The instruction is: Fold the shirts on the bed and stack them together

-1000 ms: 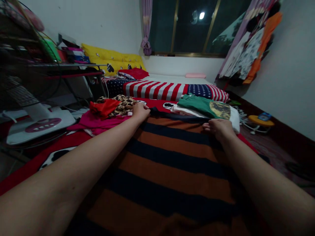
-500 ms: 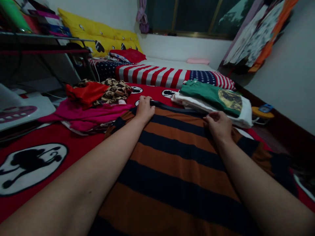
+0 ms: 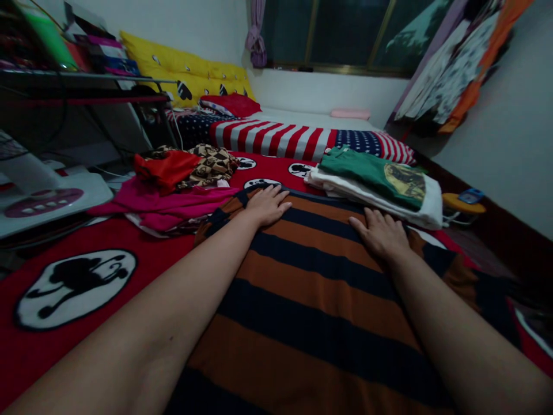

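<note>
A brown and navy striped shirt [image 3: 319, 294] lies spread out in front of me, its far edge a dark band. My left hand [image 3: 268, 206] rests flat on the shirt near the far left corner, fingers spread. Toward the far right, my right hand [image 3: 382, 231] also lies on the fabric with its fingers apart. Neither hand grips anything. Just beyond my right hand sits a stack of folded clothes, with a green shirt [image 3: 375, 177] on top of white cloth [image 3: 433, 199].
Under the shirt spreads a red blanket [image 3: 159, 253] with black-and-white figures. At left lie crumpled pink cloth [image 3: 159, 202] and an orange garment [image 3: 166, 168]. A desk [image 3: 86, 95] stands far left, a bed with a striped cover [image 3: 276, 138] behind, a small yellow stool [image 3: 464, 203] right.
Both hands have let go of the shirt's far edge and opened from a pinch to lying flat on the cloth. The camera view has shifted slightly.
</note>
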### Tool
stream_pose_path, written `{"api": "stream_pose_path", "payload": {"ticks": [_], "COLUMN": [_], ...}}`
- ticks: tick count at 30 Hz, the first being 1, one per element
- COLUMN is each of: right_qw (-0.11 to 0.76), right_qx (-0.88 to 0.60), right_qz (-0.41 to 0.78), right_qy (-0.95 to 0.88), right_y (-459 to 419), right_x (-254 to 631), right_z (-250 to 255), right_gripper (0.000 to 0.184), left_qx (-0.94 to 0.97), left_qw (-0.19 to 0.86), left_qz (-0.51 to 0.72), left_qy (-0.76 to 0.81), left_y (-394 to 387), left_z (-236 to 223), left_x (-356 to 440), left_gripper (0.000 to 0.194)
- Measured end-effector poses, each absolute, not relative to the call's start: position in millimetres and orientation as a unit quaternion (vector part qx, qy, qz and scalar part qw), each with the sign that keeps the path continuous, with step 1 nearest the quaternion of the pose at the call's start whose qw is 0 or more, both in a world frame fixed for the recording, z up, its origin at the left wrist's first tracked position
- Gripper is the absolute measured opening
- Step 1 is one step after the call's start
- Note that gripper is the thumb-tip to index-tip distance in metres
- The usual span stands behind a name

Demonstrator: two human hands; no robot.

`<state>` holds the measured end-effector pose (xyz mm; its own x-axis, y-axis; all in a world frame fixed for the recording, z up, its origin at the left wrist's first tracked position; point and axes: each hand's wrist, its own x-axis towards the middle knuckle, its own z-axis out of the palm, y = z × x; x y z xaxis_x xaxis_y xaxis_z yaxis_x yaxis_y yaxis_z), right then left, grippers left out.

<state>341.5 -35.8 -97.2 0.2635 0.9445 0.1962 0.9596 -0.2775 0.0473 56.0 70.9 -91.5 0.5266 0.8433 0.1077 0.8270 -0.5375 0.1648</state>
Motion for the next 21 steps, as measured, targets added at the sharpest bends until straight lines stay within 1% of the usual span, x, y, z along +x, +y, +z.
{"api": "stream_pose_path", "payload": {"ticks": [4, 8, 10, 13, 14, 16, 18, 19, 21], "right_qw": [0.049, 0.088, 0.133, 0.237, 0.271, 0.314, 0.309, 0.283, 0.196], "right_qx": [-0.795, -0.787, -0.777, -0.748, -0.736, -0.706, -0.664, -0.643, -0.626], "right_qz": [-0.087, -0.084, -0.066, -0.015, -0.005, -0.008, -0.018, -0.015, -0.004], "right_qy": [-0.598, -0.604, -0.612, -0.619, -0.620, -0.635, -0.680, -0.711, -0.755], "right_y": [-34.0, -35.1, -35.7, -43.6, -50.2, -71.1, -101.9, -120.1, -157.8], "right_x": [339.0, 341.3, 344.7, 344.4, 341.3, 330.8, 319.7, 316.4, 317.7], "right_z": [-99.1, -100.1, -94.9, -77.8, -71.4, -62.6, -63.0, -67.0, -80.7], "right_gripper": [0.077, 0.074, 0.069, 0.058, 0.055, 0.051, 0.052, 0.056, 0.065], "left_qx": [0.877, 0.866, 0.858, 0.867, 0.874, 0.891, 0.909, 0.916, 0.920], "left_qw": [0.012, -0.044, -0.065, -0.065, -0.057, -0.037, -0.004, 0.016, 0.043], "left_qz": [0.081, 0.029, 0.024, 0.030, 0.031, 0.031, 0.037, 0.041, 0.051], "left_qy": [0.473, 0.498, 0.509, 0.493, 0.482, 0.451, 0.414, 0.399, 0.386], "left_y": [65.2, 47.6, 32.3, 2.4, -9.0, -32.3, -54.3, -63.8, -79.0], "left_z": [-88.9, -65.9, -51.0, -38.9, -39.1, -45.6, -57.7, -64.8, -78.8], "left_x": [57.8, 70.5, 80.0, 86.3, 84.2, 72.2, 50.3, 36.5, 6.9], "left_gripper": [0.060, 0.055, 0.047, 0.040, 0.041, 0.050, 0.061, 0.065, 0.070]}}
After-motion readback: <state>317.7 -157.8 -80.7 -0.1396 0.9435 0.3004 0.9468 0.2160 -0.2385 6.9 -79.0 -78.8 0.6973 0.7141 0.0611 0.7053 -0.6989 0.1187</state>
